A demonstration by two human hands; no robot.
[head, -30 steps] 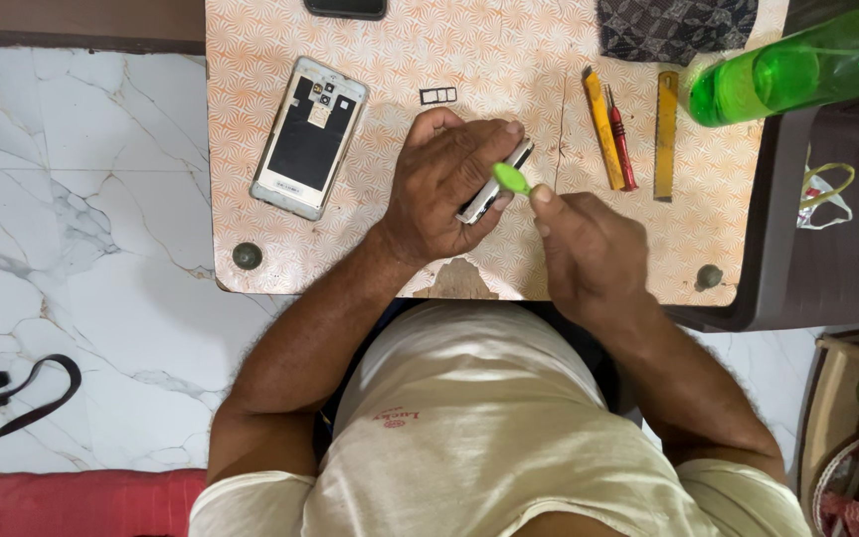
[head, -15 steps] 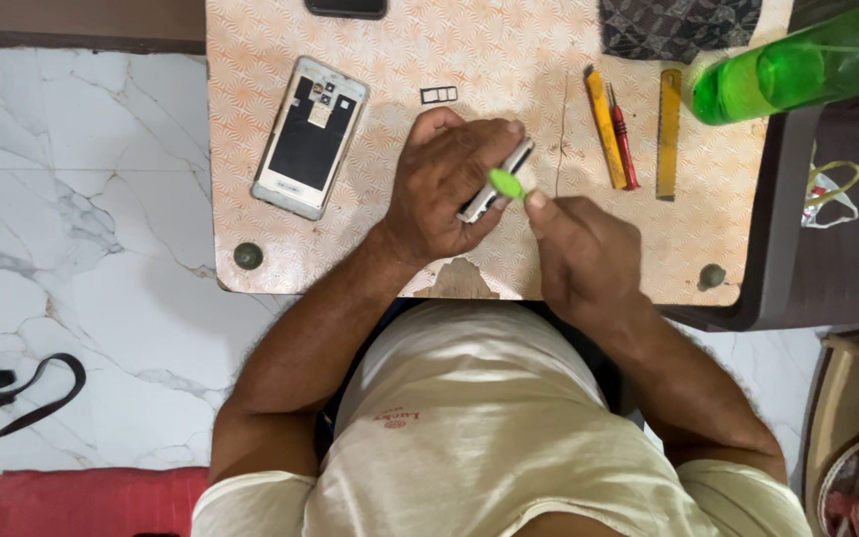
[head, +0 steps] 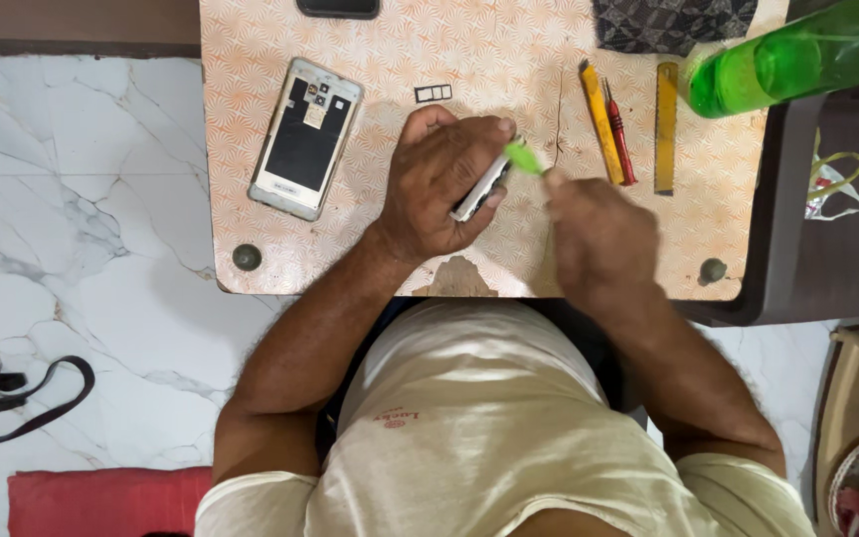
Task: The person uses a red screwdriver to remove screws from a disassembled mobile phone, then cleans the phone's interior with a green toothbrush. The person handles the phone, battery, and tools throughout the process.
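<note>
Left hand: our left hand is curled around a slim phone part, held on edge above the tabletop, thumb on the far side and fingers wrapped over the near side.
Right hand: our right hand is closed on a small green pick, pinched at the fingertips.
Pick: its tip meets the upper end of the phone part, right at the edge by our left fingertips.
Phone part: near the middle of the tabletop, raised in our grip; most of it is hidden under the fingers, so we cannot tell what side faces up.
Open phone: an open phone lies flat to the left, back off, insides showing, well apart from our hands.
Tray: a small card tray lies just beyond our left hand.
Tools: a yellow tool, a red screwdriver and a yellow ruler lie side by side to the right.
Bottle: a green bottle lies at the far right corner.
Cloth: a dark cloth sits at the far edge.
Floor: a black strap lies on the marble floor.
</note>
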